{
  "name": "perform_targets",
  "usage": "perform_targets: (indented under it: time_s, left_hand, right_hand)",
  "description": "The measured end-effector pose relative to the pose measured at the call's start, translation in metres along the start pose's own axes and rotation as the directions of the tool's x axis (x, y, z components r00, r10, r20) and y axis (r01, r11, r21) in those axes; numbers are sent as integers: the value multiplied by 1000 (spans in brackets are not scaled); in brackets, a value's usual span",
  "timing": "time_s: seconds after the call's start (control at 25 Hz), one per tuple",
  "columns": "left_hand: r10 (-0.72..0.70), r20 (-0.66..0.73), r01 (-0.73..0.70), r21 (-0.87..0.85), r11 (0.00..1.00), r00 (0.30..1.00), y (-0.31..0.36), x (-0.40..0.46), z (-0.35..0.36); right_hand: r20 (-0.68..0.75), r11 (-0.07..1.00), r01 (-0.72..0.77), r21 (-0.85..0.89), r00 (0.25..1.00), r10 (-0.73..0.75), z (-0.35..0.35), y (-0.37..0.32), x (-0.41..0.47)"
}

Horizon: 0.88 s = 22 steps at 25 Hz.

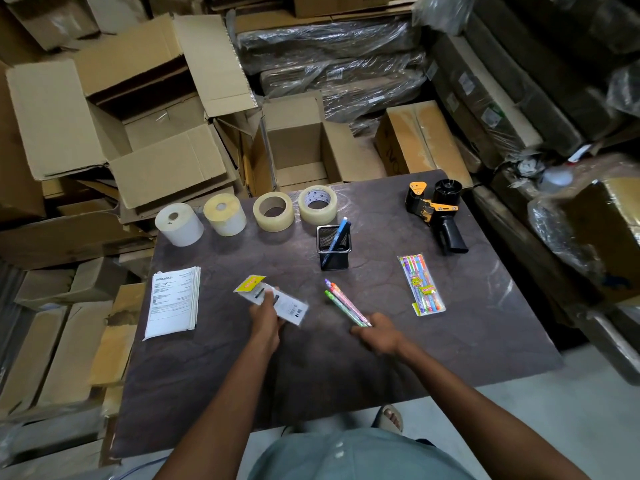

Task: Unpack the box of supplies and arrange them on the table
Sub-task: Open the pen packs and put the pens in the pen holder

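My left hand [266,317] grips a clear plastic pen packet [277,299] with a yellow header, held just above the dark table [450,341]. My right hand [379,332] holds a bunch of coloured pens [344,301] that point up and left. A black mesh pen holder [334,247] with blue pens in it stands behind them. A sealed packet of coloured pens [420,284] lies to the right. Along the far edge stand two label rolls [180,224] and two clear tape rolls [273,212]. A stack of printed sheets [173,301] lies at the left.
A black and orange tape dispenser [436,211] rests at the table's far right corner. An open empty cardboard box [298,147] stands on the floor behind the table, with several more boxes and wrapped bundles around. My foot [389,417] shows under the near edge.
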<state>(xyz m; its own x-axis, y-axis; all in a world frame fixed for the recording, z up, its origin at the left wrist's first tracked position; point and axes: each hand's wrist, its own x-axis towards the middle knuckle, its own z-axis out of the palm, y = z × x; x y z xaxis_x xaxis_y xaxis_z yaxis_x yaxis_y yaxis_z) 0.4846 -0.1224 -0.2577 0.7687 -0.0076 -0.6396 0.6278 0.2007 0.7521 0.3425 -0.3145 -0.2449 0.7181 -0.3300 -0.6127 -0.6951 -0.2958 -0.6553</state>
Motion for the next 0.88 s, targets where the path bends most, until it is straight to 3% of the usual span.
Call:
perform_targets:
  time_s: [0.16, 0.36, 0.4, 0.48, 0.56, 0.64, 0.72, 0.76, 0.88]
  left_hand:
    - [-32, 69, 3, 385, 923, 997, -26, -4, -2]
    - [261, 10, -180, 747, 639, 965, -23, -22, -5]
    - [333, 46, -231, 808, 543, 942, -19, -26, -3]
    - [449, 277, -406, 886, 223, 850, -14, -36, 4]
    - [397, 599, -605, 786, -126, 695, -13, -45, 20]
    - [264, 761, -689, 649, -322, 593, -19, -48, 35]
    - [197, 795, -718, 604, -347, 574, -28, -48, 41]
    - [178, 795, -737, 605, -302, 580, -31, -46, 41]
    - [81, 798, -798, 601, -41, 597, -36, -37, 39]
  right_hand:
    - [-86, 991, -2, -132, 996, -10, -11, -7, 4]
    - [-89, 932, -14, -361, 996, -20, -17, -15, 14]
    - [-80, 911, -3, -412, 996, -33, -18, -18, 15]
    - [-35, 875, 41, -482, 997, -66, -20, -26, 15]
    - [10, 830, 109, -547, 992, -123, -20, -36, 16]
    - [46, 781, 153, -605, 987, -157, -21, -50, 18]
    - [45, 751, 136, -646, 989, -140, -21, -65, 20]
    - [42, 746, 123, -654, 991, -126, -23, -72, 20]
    - [107, 858, 137, -495, 990, -96, -44, -83, 15]
